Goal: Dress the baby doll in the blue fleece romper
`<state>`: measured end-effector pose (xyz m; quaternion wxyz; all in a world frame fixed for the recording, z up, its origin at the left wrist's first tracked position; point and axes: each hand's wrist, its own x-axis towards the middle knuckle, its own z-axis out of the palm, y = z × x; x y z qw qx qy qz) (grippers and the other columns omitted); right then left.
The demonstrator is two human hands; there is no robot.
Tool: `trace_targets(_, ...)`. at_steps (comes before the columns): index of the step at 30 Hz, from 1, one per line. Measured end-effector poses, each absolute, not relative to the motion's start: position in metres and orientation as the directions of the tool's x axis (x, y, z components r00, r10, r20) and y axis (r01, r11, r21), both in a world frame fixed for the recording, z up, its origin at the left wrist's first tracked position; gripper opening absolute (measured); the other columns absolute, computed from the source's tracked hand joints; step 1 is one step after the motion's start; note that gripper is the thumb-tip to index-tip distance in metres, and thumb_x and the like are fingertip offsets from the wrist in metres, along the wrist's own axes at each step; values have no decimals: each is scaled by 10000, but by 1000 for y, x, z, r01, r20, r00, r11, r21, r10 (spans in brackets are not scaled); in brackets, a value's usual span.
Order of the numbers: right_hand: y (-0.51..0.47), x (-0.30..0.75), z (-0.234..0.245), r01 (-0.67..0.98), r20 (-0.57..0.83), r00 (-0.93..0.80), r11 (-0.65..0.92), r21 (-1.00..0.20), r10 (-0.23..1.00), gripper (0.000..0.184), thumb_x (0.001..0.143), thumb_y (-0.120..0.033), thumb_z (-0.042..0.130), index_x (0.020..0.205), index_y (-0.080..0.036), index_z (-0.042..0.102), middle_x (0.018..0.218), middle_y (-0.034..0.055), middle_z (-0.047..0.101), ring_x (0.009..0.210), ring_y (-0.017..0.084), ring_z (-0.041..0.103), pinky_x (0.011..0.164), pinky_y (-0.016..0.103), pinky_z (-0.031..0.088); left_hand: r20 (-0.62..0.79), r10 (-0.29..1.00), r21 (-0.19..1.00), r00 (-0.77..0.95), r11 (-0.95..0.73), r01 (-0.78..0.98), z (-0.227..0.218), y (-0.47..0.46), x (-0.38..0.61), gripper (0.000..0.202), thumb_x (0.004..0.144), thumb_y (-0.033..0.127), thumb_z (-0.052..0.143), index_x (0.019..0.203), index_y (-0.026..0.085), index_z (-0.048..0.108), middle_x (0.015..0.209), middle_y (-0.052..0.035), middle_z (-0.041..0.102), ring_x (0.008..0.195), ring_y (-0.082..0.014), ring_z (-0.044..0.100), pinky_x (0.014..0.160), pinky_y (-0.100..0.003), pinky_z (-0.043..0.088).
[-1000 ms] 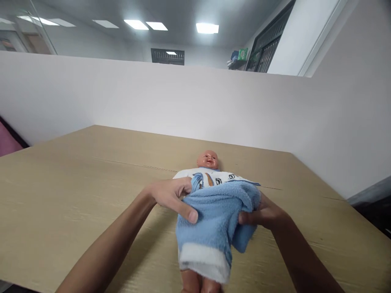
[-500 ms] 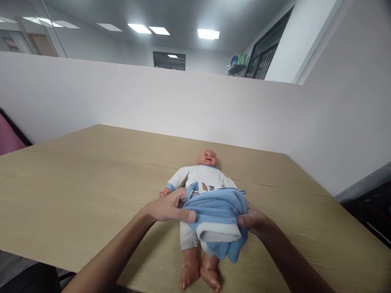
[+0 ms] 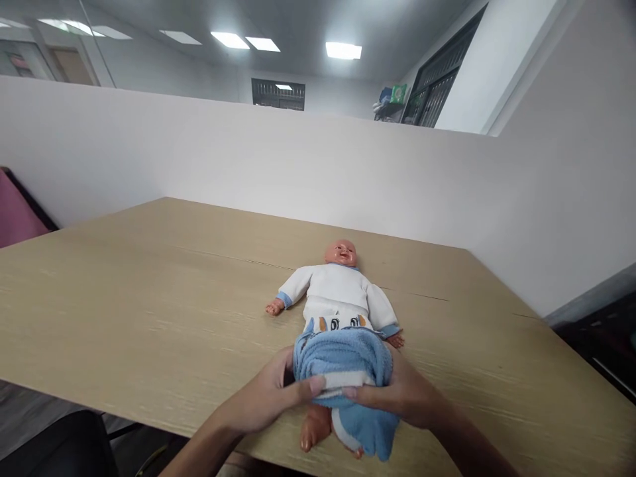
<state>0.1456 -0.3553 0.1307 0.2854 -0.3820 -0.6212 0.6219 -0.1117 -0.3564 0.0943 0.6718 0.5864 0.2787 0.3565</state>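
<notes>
Blue garment (image 3: pixel 342 351) is lying bunched across the lower body of the doll (image 3: pixel 335 285), near the front edge of the table (image 3: pixel 149 285); at far left, a pink cover (image 3: pixel 20 212) is showing beyond the tabletop; the person's left hand (image 3: pixel 268 394) is gripping one side of the bunched cloth, its thumb pressing beside the white band (image 3: pixel 345 379); the doll is lying face up in a white top (image 3: pixel 338 306), one bare foot (image 3: pixel 316 427) showing below the cloth; the right hand (image 3: pixel 412 391) is clamping the other side, the two thumbs pointing inward without touching. Both hands seem to be gathering the cloth around the legs; the next move is probably calling for an even hold on both sides; printed eyes are decorating the cloth at the waist; a green pack (image 3: pixel 398 93) is bearing a mark too small for reading; no brand is showing legibly.
</notes>
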Motion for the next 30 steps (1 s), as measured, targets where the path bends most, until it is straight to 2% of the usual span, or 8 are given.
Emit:
trace_targets(2, -362, 138, 125, 183, -95, -427, -16, -983, 899, 495, 870, -480, 821, 1257, -194, 702, 1266, 126, 771, 1178, 320, 727, 1077, 475, 550, 53, 830, 985, 555, 49, -167, 95, -368, -104, 544, 885, 499, 821, 1284, 162, 669, 1246, -118, 757, 1222, -308, 677, 1098, -426, 511)
trace_targets(5, -367, 127, 115, 277, -42, -312, 49, -959, 949, 333, 949, -486, 693, 1087, -187, 745, 1138, 118, 802, 1099, 310, 749, 1028, 462, 566, -12, 911, 991, 413, 65, -114, 85, -375, -94, 571, 858, 508, 837, 1290, 167, 683, 1273, -124, 765, 1219, -326, 695, 1088, -434, 535)
trace_targets(9, -367, 119, 104, 484, 22, -172, 104, -869, 985, 240, 908, -389, 651, 972, -180, 750, 984, 107, 801, 951, 310, 748, 904, 453, 574, -23, 980, 999, 199, 16, 39, 63, -372, -85, 544, 930, 529, 730, 1342, 178, 675, 1380, -140, 731, 1313, -360, 657, 1151, -480, 503)
trace_targets(12, -366, 117, 95, 548, 15, -125, 81, -833, 992, 201, 865, -322, 609, 940, -181, 730, 946, 103, 791, 898, 302, 737, 859, 445, 567, 41, 984, 989, 173, -65, 132, 52, -366, -84, 497, 992, 491, 653, 1390, 193, 638, 1438, -129, 697, 1357, -338, 628, 1195, -477, 460)
trace_targets(16, -360, 116, 82, 569, 23, -91, 70, -819, 996, 218, 854, -274, 579, 981, -187, 734, 1000, 102, 798, 965, 304, 746, 906, 446, 558, 104, 966, 968, 236, -153, 200, 49, -352, -84, 382, 1049, 432, 581, 1360, 216, 631, 1394, -105, 709, 1289, -290, 653, 1156, -435, 476)
trace_targets(19, -347, 115, 74, 590, 46, -59, 71, -804, 997, 263, 848, -250, 602, 1063, -184, 738, 1064, 107, 801, 1025, 314, 748, 934, 447, 552, 125, 962, 956, 243, -182, 231, 46, -334, -83, 388, 1059, 394, 560, 1408, 228, 597, 1370, -93, 715, 1268, -278, 659, 1122, -424, 487)
trace_targets(25, -318, 118, 82, 621, 75, -65, 99, -778, 995, 218, 848, -232, 656, 1043, -190, 744, 1080, 96, 804, 1026, 308, 749, 897, 413, 544, 186, 966, 889, 180, -244, 388, 51, -311, -87, 370, 1001, 358, 617, 1320, 174, 650, 1307, -135, 721, 1228, -332, 650, 1087, -494, 492)
trace_targets(30, -338, 120, 127, 615, -45, -231, 110, -781, 972, 130, 830, -201, 640, 921, -198, 732, 941, 41, 793, 859, 246, 729, 794, 354, 529, 69, 977, 959, 203, -120, 256, 83, -351, -97, 445, 984, 362, 636, 1402, 210, 633, 1392, -103, 717, 1289, -321, 653, 1127, -462, 511)
